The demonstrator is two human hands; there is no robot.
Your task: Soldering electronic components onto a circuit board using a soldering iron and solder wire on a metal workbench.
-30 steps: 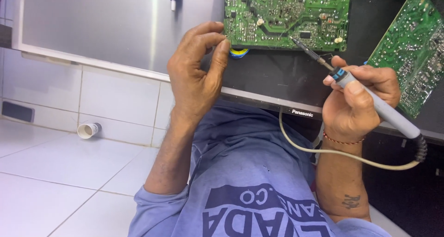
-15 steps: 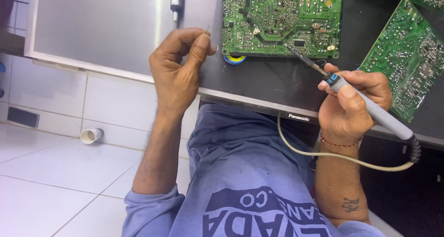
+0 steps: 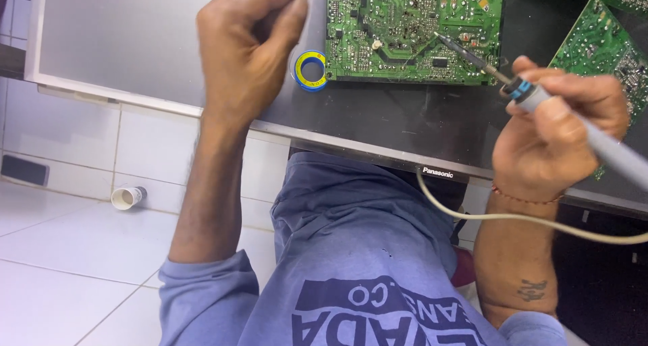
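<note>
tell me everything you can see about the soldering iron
The soldering iron has a pale grey handle with a blue collar and a thin dark metal shaft ending in a fine tip. The right hand grips it like a pen, slanted, with the tip over the green circuit board; contact is unclear. A cream cord loops below that wrist.

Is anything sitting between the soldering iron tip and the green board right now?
Nothing visible. The right hand holds the soldering iron with its tip over the green circuit board, no object between them. The blue-and-yellow solder spool lies off to the board's left, near the left hand.
</note>
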